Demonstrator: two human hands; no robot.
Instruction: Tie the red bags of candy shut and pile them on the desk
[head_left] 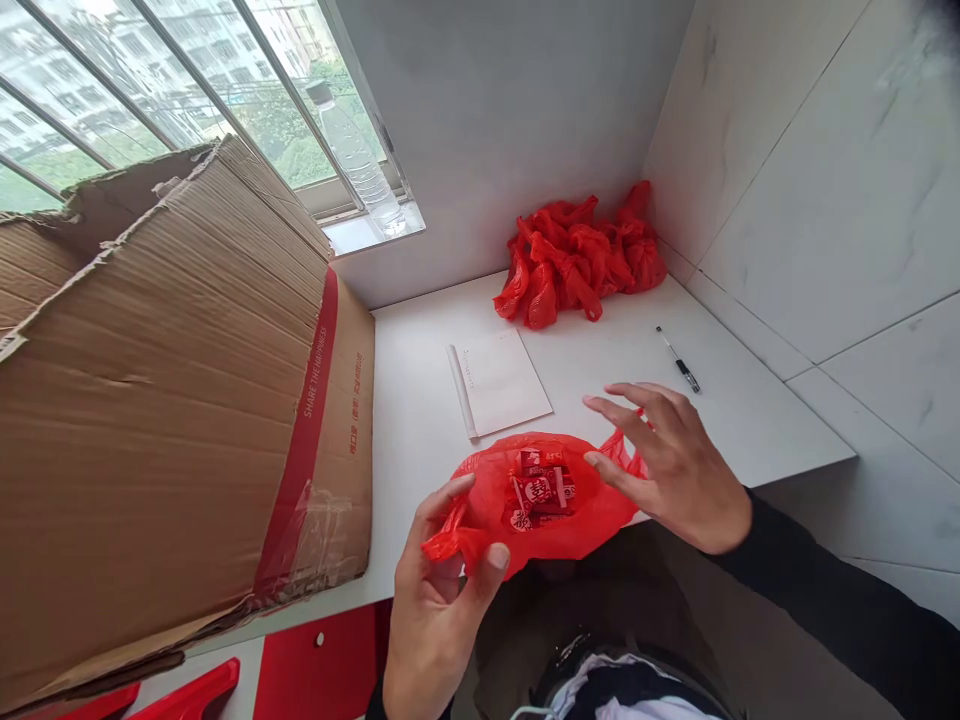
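Observation:
A red plastic bag (577,540) lies with its mouth open at the front edge of the white table. Inside it are several small red wrapped packets (538,490) with white characters. My left hand (442,600) is at the bag's left handle, thumb and fingers apart, with the bunched plastic between them. Over the right handle (630,465) is my right hand (667,460), its fingers spread. The handle shows behind those fingers, and I cannot tell whether they touch it.
A large torn-topped cardboard box (187,400) stands on the left. Behind the bag lies a notebook (502,385) with some writing, and a pen (679,362) is to its right. Knotted red bags (577,255) are piled by the wall. A plastic bottle (360,165) stands on the windowsill.

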